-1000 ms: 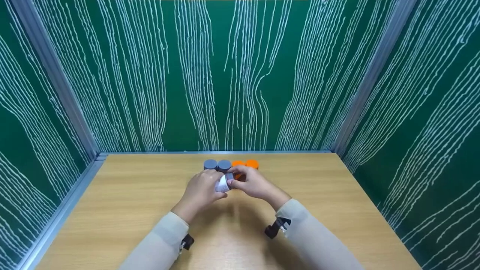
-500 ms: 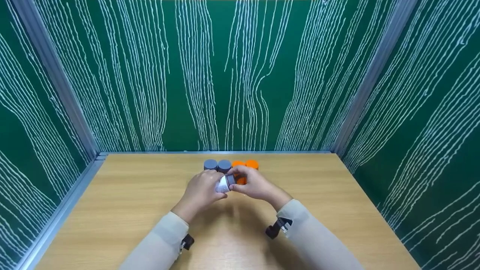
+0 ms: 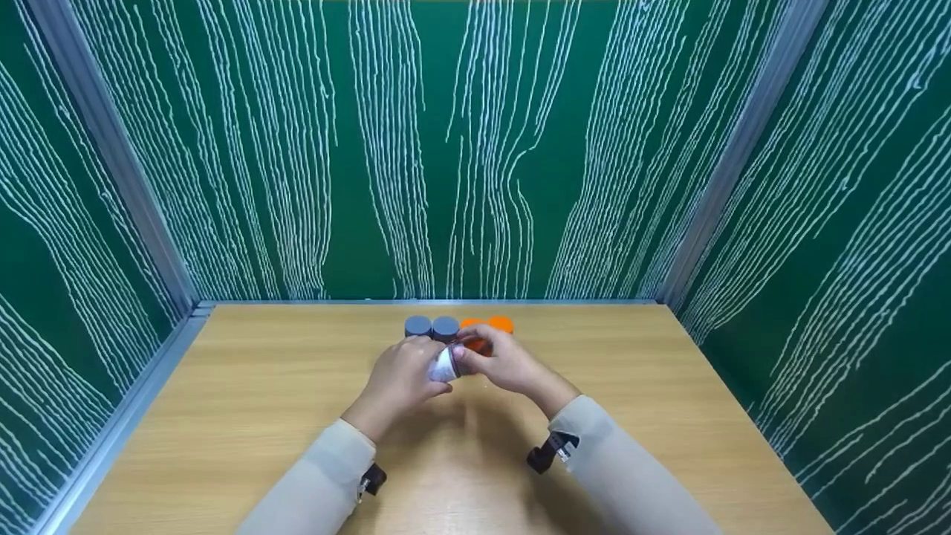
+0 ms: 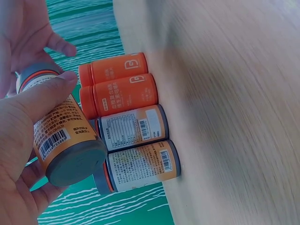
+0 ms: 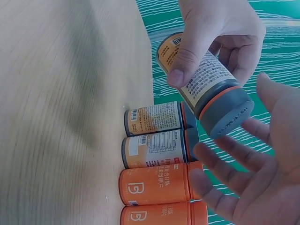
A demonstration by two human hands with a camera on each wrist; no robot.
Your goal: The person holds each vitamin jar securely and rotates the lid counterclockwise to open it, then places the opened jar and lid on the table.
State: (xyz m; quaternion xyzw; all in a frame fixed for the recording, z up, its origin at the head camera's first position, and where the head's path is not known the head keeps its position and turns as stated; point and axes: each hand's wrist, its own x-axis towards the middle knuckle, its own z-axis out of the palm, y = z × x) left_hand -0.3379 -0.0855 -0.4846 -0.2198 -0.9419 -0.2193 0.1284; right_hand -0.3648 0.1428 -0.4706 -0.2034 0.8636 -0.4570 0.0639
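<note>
In the head view my left hand (image 3: 401, 375) grips a supplement bottle (image 3: 443, 365) tilted on its side above the table. Its grey cap (image 5: 227, 112) with an orange ring points toward my right hand (image 3: 505, 364). The left wrist view shows the left thumb (image 4: 56, 89) lying across the bottle's orange-and-white label, with the dark base facing the camera. Over in the right wrist view, the right hand's fingers (image 5: 234, 159) are spread and loosely bent close beside the cap, the thumb apart from it.
Behind the hands stand two grey-capped bottles (image 3: 417, 327) and two orange bottles (image 3: 501, 325) in a row, side by side, near the table's (image 3: 297, 401) back edge. Green panels (image 3: 520, 148) with white wavy lines surround the table on three sides.
The right thumb and fingers shift around the cap, covering more of it now than half a second ago. The left hand and the bottle stay nearly still.
</note>
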